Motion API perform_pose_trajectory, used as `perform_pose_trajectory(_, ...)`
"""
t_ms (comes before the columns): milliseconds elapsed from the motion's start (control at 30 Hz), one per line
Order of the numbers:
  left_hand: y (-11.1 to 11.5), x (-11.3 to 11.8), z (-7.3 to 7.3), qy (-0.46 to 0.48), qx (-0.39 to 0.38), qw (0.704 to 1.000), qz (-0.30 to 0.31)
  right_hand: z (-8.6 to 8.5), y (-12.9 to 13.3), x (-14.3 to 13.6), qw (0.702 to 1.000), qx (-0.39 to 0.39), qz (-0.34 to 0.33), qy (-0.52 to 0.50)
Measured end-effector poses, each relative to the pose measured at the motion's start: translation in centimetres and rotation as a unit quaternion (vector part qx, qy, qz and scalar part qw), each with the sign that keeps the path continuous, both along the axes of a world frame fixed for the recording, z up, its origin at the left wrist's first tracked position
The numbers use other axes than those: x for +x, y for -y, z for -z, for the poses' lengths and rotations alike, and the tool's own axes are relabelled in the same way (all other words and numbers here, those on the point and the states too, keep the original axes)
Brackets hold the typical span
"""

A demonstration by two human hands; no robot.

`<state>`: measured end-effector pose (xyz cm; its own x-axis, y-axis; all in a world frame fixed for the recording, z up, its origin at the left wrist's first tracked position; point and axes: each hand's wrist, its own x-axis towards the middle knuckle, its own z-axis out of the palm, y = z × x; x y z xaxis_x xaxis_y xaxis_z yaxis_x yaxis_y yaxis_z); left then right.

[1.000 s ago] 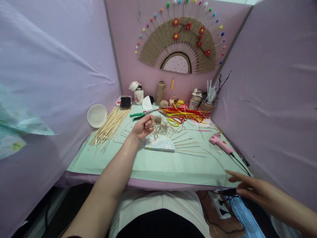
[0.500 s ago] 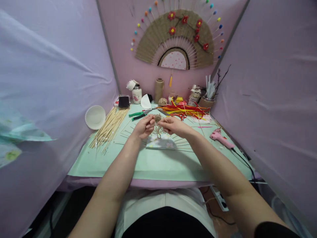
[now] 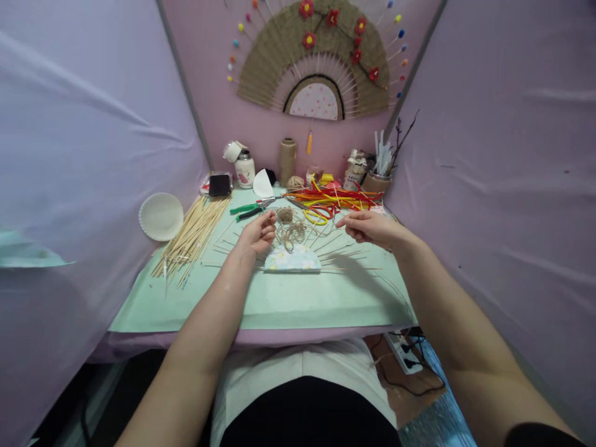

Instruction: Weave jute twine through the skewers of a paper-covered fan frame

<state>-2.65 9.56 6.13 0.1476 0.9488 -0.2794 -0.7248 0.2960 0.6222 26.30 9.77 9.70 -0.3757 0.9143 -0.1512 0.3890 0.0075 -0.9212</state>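
A floral half-round piece (image 3: 292, 259) lies on the green table cover (image 3: 321, 310), with thin sticks fanning out from it. Loose brown twine (image 3: 292, 233) is tangled above its curved edge, next to a small twine ball (image 3: 284, 215). To the left, my left hand (image 3: 261, 231) is closed with its fingertips pinched by the twine; what they grip is too small to make out. My right hand (image 3: 365, 227) is pinched over the sticks on the right, with a thin strand of twine at its fingertips.
Bundled sticks (image 3: 193, 236) and a white paper plate (image 3: 161, 216) are on the left. Behind are green-handled pliers (image 3: 244, 210), yellow-handled scissors (image 3: 315, 217), red and yellow pipe cleaners (image 3: 339, 198), jars and a cardboard roll (image 3: 287, 161). A decorated fan (image 3: 316, 62) hangs above.
My right hand has moved right, away from my left hand, which stays near the twine. The view has shifted, and the pink glue gun is now out of sight behind my right arm.
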Motion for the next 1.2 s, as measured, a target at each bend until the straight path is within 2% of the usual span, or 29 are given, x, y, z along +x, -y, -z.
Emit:
perform_pose_trajectory(67, 0.0, 0.0, 0.0, 0.003, 0.010, 1.000, 0.005, -0.4, 0.4, 1.5, 0.987, 0.090, 0.066, 0.114)
perform_pose_trajectory(133, -0.1, -0.1, 0.0, 0.007, 0.018, 1.000, 0.007, -0.7, 1.4, 3.3, 0.954, 0.147, 0.096, 0.241)
perform_pose_trajectory(233, -0.1, -0.2, 0.0, 0.007, 0.021, 1.000, 0.006, -0.1, 4.0, 6.0, 0.915, 0.131, 0.058, 0.376)
perform_pose_trajectory(367, -0.2, -0.1, 0.0, -0.002, 0.026, 1.000, 0.008, 3.5, 8.0, 8.4, 0.885, 0.077, 0.039, 0.457)
perform_pose_trajectory(433, -0.3, -0.1, 0.1, -0.007, 0.026, 1.000, 0.010, 5.2, 9.6, 9.3, 0.891, 0.061, 0.045, 0.447)
perform_pose_trajectory(500, -0.3, 0.0, 0.1, -0.010, 0.025, 1.000, 0.011, 5.4, 10.6, 10.3, 0.918, 0.037, 0.050, 0.391)
perform_pose_trajectory(567, -0.4, 0.0, 0.2, -0.013, 0.024, 1.000, 0.012, 3.7, 11.2, 11.4, 0.954, 0.007, 0.067, 0.293)
perform_pose_trajectory(633, -0.4, 0.0, 0.3, -0.015, 0.023, 0.999, 0.016, 0.3, 11.2, 11.9, 0.977, 0.014, 0.107, 0.182)
perform_pose_trajectory(700, -0.4, 0.0, 0.3, -0.014, 0.025, 0.999, 0.018, -3.9, 10.5, 11.7, 0.976, 0.085, 0.168, 0.107)
perform_pose_trajectory(800, -0.4, -0.1, 0.2, -0.011, 0.027, 0.999, 0.015, -9.6, 7.6, 9.6, 0.935, 0.236, 0.263, 0.024)
perform_pose_trajectory(867, -0.3, -0.2, 0.2, -0.009, 0.027, 1.000, 0.012, -11.9, 4.5, 7.9, 0.916, 0.293, 0.275, 0.007)
perform_pose_trajectory(900, -0.2, -0.2, 0.1, -0.007, 0.029, 1.000, 0.011, -12.5, 2.7, 7.1, 0.911, 0.305, 0.277, 0.010)
perform_pose_trajectory(967, -0.1, -0.2, 0.0, -0.001, 0.032, 0.999, 0.013, -12.5, -0.7, 6.0, 0.908, 0.310, 0.279, 0.042)
perform_pose_trajectory(1033, 0.1, -0.1, -0.1, 0.006, 0.038, 0.999, 0.021, -11.3, -3.5, 5.1, 0.905, 0.295, 0.279, 0.129)
perform_pose_trajectory(1133, 0.4, 0.1, -0.3, 0.002, 0.041, 0.998, 0.037, -7.9, -5.6, 2.9, 0.891, 0.271, 0.256, 0.258)
perform_pose_trajectory(1200, 0.6, 0.2, -0.3, -0.008, 0.049, 0.998, 0.044, -5.3, -5.4, 0.1, 0.879, 0.304, 0.224, 0.290)
